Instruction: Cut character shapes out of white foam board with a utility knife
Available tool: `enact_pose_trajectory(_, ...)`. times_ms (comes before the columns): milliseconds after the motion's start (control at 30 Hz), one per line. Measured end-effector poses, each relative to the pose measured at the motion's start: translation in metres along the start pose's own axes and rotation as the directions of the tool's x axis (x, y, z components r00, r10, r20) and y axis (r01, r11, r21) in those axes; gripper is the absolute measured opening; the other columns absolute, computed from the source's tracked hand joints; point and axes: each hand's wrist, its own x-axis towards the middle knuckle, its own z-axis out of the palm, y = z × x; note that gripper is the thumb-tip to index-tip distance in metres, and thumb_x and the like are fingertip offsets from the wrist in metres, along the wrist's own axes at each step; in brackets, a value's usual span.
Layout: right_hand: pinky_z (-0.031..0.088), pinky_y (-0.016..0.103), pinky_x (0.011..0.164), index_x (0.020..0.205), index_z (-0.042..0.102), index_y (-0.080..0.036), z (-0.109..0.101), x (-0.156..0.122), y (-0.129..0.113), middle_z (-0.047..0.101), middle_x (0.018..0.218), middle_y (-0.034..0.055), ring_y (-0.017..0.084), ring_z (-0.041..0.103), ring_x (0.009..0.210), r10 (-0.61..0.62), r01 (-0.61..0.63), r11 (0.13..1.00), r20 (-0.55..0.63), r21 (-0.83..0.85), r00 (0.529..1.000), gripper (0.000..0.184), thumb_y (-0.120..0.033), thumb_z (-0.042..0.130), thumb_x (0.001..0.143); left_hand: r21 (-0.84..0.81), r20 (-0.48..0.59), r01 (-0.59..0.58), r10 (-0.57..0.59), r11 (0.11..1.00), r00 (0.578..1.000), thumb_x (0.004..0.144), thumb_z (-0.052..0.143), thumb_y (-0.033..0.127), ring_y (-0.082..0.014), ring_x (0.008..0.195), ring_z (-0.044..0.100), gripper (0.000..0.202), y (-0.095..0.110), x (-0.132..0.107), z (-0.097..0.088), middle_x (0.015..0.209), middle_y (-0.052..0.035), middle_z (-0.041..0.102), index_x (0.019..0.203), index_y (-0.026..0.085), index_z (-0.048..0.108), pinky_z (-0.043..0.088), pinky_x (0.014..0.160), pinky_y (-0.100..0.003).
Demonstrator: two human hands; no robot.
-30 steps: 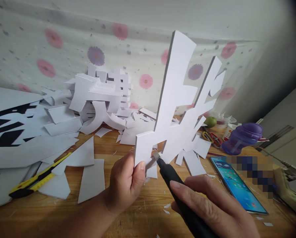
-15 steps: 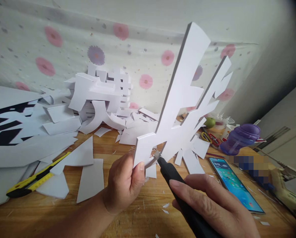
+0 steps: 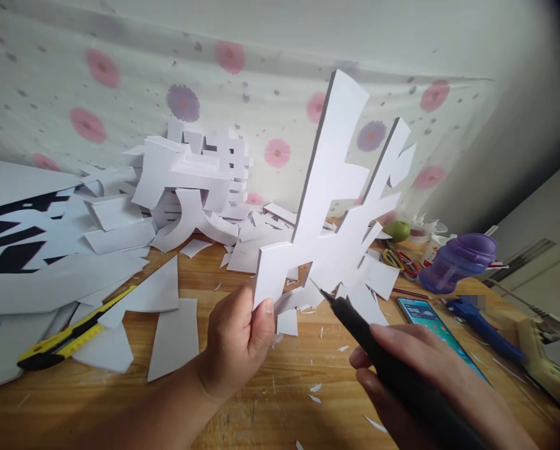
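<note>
Pointing black knife away, right hand's grip clamped round it; tip by white cutout, contact unclear. A slip could gouge the edge or nick left hand, its grip clamped on cutout's lower left corner. Cutout upright above middle of wooden table; held one-cornered, tall prongs may bend. Matte, stiff, thick-edged. Far edge: curved white pieces, piled.

Plain white in cutout, black in knife handle, yellow with black in box cutter, pink-and-purple floral pattern on whitish wall sheet.
</note>
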Motion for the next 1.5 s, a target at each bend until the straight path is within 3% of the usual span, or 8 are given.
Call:
enact_pose_trajectory(133,0.061,0.023,0.058,0.110,0.062,-0.026,0.010,-0.003,0.002,0.073,0.074,0.0004,0.017,0.071,0.058,0.174,-0.193,0.975,-0.167,-0.108,0.971,0.026,-0.028,0.067,0.085,-0.022,-0.003,0.026,-0.026,0.999,1.000,0.091,0.045,0.018,-0.0134,0.060,0.061,0.021,0.000,0.001,0.001,0.058,0.0031,0.048,0.071,0.020,0.047,0.045,0.056,-0.021)
enact_pose_trajectory(300,0.063,0.026,0.058,0.106,0.065,-0.023,0.009,-0.004,0.009,0.077,0.075,0.0033,0.019,0.072,0.052,0.026,-0.054,0.960,-0.106,-0.275,0.994,0.026,-0.035,0.069,0.083,-0.047,0.008,0.035,-0.034,0.998,0.999,0.092,0.043,0.018,-0.0127,0.060,0.060,0.019,0.002,0.001,0.001,0.059,0.0036,0.047,0.073,0.020,0.046,0.047,0.058,-0.021)
enact_pose_trajectory(800,0.059,0.025,0.049,0.095,0.072,-0.024,0.016,-0.003,-0.001,0.073,0.066,0.0015,0.019,0.070,0.049,0.297,-0.316,0.947,-0.213,-0.058,0.931,0.023,-0.038,0.073,0.077,-0.033,0.039,-0.004,0.006,0.999,0.999,0.090,0.044,0.018,-0.0158,0.061,0.063,0.020,0.001,-0.001,-0.001,0.060,0.0012,0.053,0.071,0.021,0.047,0.049,0.059,-0.025)
enact_pose_trajectory(933,0.054,0.024,0.041,0.103,0.069,-0.022,0.020,-0.004,0.003,0.068,0.055,-0.0005,0.017,0.066,0.043,0.373,-0.339,0.925,-0.229,0.173,0.899,0.027,-0.039,0.069,0.083,-0.043,0.033,0.007,-0.006,0.999,0.999,0.090,0.043,0.017,-0.0152,0.061,0.062,0.017,0.001,0.000,-0.001,0.063,0.0009,0.055,0.076,0.020,0.051,0.048,0.059,-0.024)
enact_pose_trajectory(1033,0.053,0.025,0.039,0.109,0.066,-0.020,0.022,-0.010,0.005,0.068,0.056,0.0007,0.018,0.066,0.044,0.365,-0.316,0.921,-0.223,0.226,0.904,0.031,-0.040,0.065,0.086,-0.063,0.023,0.021,-0.020,0.998,1.000,0.090,0.044,0.018,-0.0147,0.060,0.059,0.016,0.001,0.000,-0.001,0.063,0.0007,0.055,0.078,0.019,0.053,0.048,0.060,-0.024)
enact_pose_trajectory(1133,0.055,0.024,0.042,0.105,0.067,-0.020,0.018,-0.016,0.007,0.072,0.066,0.0034,0.019,0.071,0.052,0.298,-0.301,0.953,-0.244,0.026,0.923,0.029,-0.038,0.070,0.082,-0.097,0.017,0.049,-0.047,0.994,0.999,0.091,0.043,0.019,-0.0142,0.059,0.056,0.016,0.001,0.000,-0.001,0.064,0.0004,0.056,0.079,0.019,0.055,0.048,0.060,-0.025)
enact_pose_trajectory(1300,0.059,0.019,0.054,0.116,0.061,-0.022,0.011,-0.016,0.009,0.075,0.075,0.0014,0.015,0.073,0.058,0.056,-0.065,0.995,-0.105,-0.081,0.993,0.035,-0.023,0.070,0.082,-0.203,0.038,0.128,-0.123,0.971,0.992,0.092,0.045,0.021,-0.0153,0.063,0.060,0.018,0.001,0.001,0.001,0.069,-0.0020,0.063,0.081,0.018,0.060,0.051,0.064,-0.026)
enact_pose_trajectory(1500,0.055,0.023,0.051,0.114,0.065,-0.026,0.025,-0.012,-0.006,0.072,0.079,0.0008,0.016,0.070,0.063,0.193,-0.184,0.981,-0.276,0.060,0.941,0.035,-0.018,0.070,0.080,-0.427,0.158,0.281,-0.235,0.859,0.959,0.099,0.039,0.026,-0.0174,0.098,0.067,0.028,0.000,0.007,0.004,0.101,-0.0054,0.073,0.107,0.020,0.065,0.054,0.085,-0.028)
